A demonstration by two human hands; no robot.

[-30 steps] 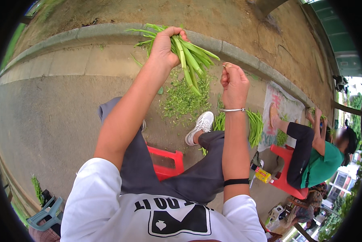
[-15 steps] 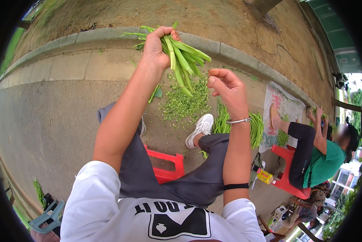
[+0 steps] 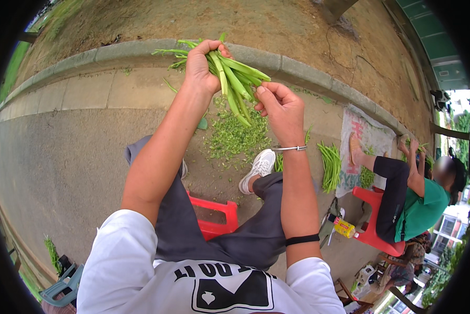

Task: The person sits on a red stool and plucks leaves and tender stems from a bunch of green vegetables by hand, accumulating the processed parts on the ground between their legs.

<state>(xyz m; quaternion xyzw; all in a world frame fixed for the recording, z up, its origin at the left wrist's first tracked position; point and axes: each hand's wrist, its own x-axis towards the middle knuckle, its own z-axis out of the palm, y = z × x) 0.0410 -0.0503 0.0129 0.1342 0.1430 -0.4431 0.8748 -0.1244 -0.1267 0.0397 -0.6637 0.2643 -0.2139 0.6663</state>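
My left hand (image 3: pixel 202 67) is raised in front of me, shut on a bunch of long green vegetable stalks (image 3: pixel 234 78) that fan out to the right and down. My right hand (image 3: pixel 279 107) sits just right of the bunch, its fingertips pinching one of the stalks near the lower end. A thin metal bangle is on my right wrist and a black band on the forearm. Below my hands, a patch of small green trimmings (image 3: pixel 234 138) lies scattered on the pavement by my white shoe (image 3: pixel 256 167).
I sit on a low red plastic stool (image 3: pixel 216 217). A pile of green stalks (image 3: pixel 329 166) lies beside a printed sack (image 3: pixel 365 144) to my right. Another person in a green shirt (image 3: pixel 418 201) sits on a red stool there. A concrete curb (image 3: pixel 140 49) runs across the back.
My left hand has lowered the bunch slightly. My right hand opened from a raised fist and moved left and down onto the stalks.
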